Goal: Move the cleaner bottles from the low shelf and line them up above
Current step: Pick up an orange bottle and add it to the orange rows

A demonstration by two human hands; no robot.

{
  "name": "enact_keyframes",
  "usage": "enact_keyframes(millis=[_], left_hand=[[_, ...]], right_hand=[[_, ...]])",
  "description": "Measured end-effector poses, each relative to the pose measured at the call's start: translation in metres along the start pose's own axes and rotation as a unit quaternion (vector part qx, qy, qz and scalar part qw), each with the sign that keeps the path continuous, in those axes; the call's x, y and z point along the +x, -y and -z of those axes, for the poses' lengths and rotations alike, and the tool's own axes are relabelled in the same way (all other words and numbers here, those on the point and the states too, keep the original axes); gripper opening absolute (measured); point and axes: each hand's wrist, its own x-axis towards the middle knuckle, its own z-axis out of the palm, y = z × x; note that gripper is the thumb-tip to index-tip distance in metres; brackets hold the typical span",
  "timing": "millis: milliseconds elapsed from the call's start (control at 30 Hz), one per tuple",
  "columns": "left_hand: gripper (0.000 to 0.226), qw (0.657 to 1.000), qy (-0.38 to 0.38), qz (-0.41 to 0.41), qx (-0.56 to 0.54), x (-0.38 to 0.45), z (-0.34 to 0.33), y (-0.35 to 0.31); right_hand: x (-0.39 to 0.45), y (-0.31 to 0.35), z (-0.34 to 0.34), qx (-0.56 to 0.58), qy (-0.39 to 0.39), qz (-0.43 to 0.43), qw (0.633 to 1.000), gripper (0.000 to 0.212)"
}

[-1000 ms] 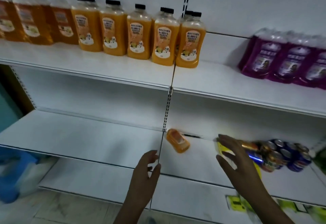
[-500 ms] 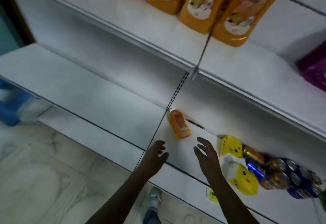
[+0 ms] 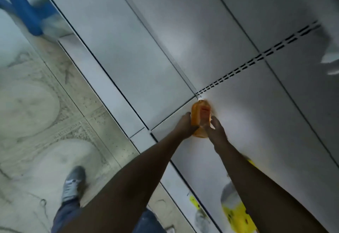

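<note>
White metal shelving fills the view. On the low shelf (image 3: pixel 247 132) the left hand (image 3: pixel 185 125) grips the lying orange cleaner bottle (image 3: pixel 200 113); the right hand (image 3: pixel 215 129) curls against its other side. Smooth plastic might slip during the lift, or knock the yellow packs (image 3: pixel 236 216) nearby.

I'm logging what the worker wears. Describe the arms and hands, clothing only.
Both forearms are bare right up to the bottom edge of the picture, with no sleeves showing. The left hand and right hand wear no gloves; no watch or rings show, though the picture is blurred.
</note>
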Motion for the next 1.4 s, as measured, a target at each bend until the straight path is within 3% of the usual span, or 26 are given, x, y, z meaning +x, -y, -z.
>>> enact_keyframes(millis=[67, 167, 200, 300, 400, 500, 700, 900, 1000, 1133, 1200, 1333, 1400], left_hand=[[0.061, 0.999, -0.027, -0.011, 0.019, 0.004, -0.016, 0.003], [0.061, 0.999, -0.048, 0.006, -0.018, 0.006, -0.031, 0.015], [0.058, 0.998, -0.039, 0.014, -0.042, 0.002, -0.03, 0.015], [0.035, 0.988, -0.018, 0.002, -0.152, -0.026, -0.013, 0.007], [0.037, 0.976, 0.005, -0.04, -0.216, -0.066, 0.018, -0.003], [0.041, 0.962, 0.021, -0.072, -0.264, -0.105, 0.062, -0.005], [0.065, 0.96, 0.076, -0.132, -0.234, -0.185, 0.163, -0.025], [0.058, 0.952, 0.106, -0.237, -0.16, -0.263, 0.247, -0.072], [0.046, 0.944, 0.105, -0.268, -0.161, -0.287, 0.279, -0.085], [0.041, 0.933, 0.14, -0.271, -0.193, -0.309, 0.32, -0.121], [0.052, 0.928, 0.142, -0.295, -0.175, -0.318, 0.338, -0.149], [0.117, 0.934, 0.11, -0.325, -0.103, -0.343, 0.369, -0.211], [0.125, 0.933, 0.079, -0.348, -0.043, -0.347, 0.382, -0.232]], right_hand=[[0.005, -0.001, 0.001, -0.018, 0.018, 0.004, 1.0, 0.05], [-0.001, 0.002, 0.004, 0.051, -0.008, -0.033, 0.998, 0.012], [-0.008, 0.006, 0.006, 0.069, -0.008, -0.041, 0.997, 0.012], [-0.031, 0.02, 0.01, 0.034, 0.012, -0.008, 0.999, 0.022], [-0.062, 0.035, 0.007, -0.046, 0.002, 0.081, 0.996, 0.042], [-0.094, 0.056, -0.001, -0.024, 0.003, 0.161, 0.987, 0.043], [-0.158, 0.136, -0.023, 0.166, 0.079, 0.235, 0.954, 0.038], [-0.225, 0.21, -0.05, 0.242, 0.095, 0.304, 0.917, 0.045], [-0.254, 0.248, -0.065, 0.244, 0.106, 0.337, 0.903, 0.054], [-0.29, 0.306, -0.078, 0.288, 0.146, 0.393, 0.861, 0.083], [-0.307, 0.339, -0.076, 0.289, 0.135, 0.43, 0.845, 0.085], [-0.335, 0.402, -0.065, 0.234, 0.1, 0.509, 0.823, 0.078], [-0.345, 0.431, -0.061, 0.2, 0.045, 0.553, 0.807, 0.069]])
